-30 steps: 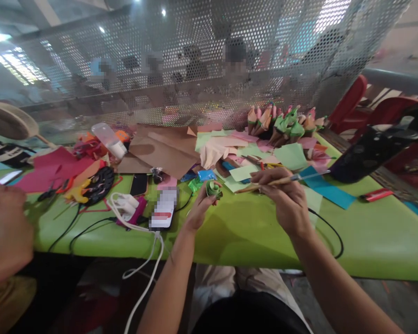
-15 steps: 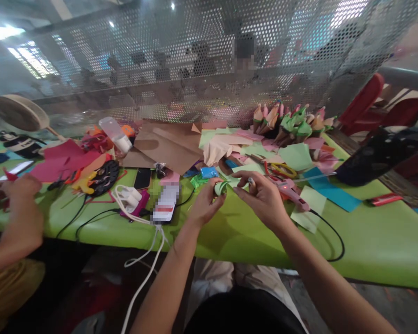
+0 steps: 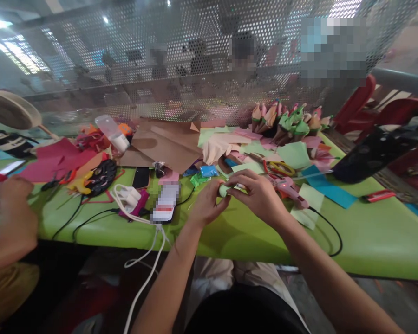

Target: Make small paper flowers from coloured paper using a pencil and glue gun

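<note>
Above the green tabletop, my left hand point(image 3: 211, 202) is closed round a piece of light green paper point(image 3: 223, 190) bent into a small curl. My right hand point(image 3: 254, 192) pinches the other side of the same paper, and its fingers hide much of it. Just behind my hands lie a small blue packet point(image 3: 209, 171) and a bright green wrapper point(image 3: 198, 180). A pink glue gun point(image 3: 292, 192) rests to the right of my right hand, partly over a pale green sheet point(image 3: 310, 208).
Paper cones point(image 3: 292, 123) stand at the back right. Brown paper point(image 3: 167, 144) and coloured sheets lie behind. A phone point(image 3: 165, 202), a white plug point(image 3: 128, 197) and cables are left. A dark bottle point(image 3: 369, 155) leans right. A co-worker's hand point(image 3: 14, 192) holds something red.
My hands have drawn closer together, and the green paper between them is now more tightly curled and more covered. The whole view has shifted slightly.
</note>
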A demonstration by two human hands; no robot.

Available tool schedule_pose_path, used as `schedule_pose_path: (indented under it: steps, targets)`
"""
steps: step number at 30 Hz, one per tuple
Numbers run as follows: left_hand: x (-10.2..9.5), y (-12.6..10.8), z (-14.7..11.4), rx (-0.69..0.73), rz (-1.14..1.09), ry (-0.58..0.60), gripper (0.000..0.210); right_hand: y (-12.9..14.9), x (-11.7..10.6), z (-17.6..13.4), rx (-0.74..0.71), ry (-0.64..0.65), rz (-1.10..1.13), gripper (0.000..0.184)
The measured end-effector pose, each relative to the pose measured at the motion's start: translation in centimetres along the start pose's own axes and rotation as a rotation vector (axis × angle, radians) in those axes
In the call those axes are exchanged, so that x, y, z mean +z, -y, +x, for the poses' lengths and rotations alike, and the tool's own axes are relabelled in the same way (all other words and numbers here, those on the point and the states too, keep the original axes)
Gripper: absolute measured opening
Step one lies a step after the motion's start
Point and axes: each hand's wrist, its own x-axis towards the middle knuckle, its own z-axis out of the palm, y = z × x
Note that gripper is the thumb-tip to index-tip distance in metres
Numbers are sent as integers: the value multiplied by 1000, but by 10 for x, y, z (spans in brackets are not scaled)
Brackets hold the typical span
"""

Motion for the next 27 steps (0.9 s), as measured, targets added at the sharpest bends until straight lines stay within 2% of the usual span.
schedule_pose_path:
  steps: [4,8,11,14,19,27]
  targets:
    - [-3,-6,1,-57,-95,35,34,2,2,0,11,-18,8,12]
    - [-4,-11,3,-225,-286,11,39,3,4,-1,56,-134,37,20]
    - [-3,-9,3,-358,-456,-38,38,0,6,-4,84,-233,75,12]
    - [-1,-7,2,-449,-631,-67,37,-3,11,-9,94,-236,118,7]
    - [0,-8,1,-485,-768,-102,41,-5,21,-15,106,-188,115,11]
    - [-2,-11,-1,-471,-711,-59,48,-7,28,-20,-25,-152,49,24]
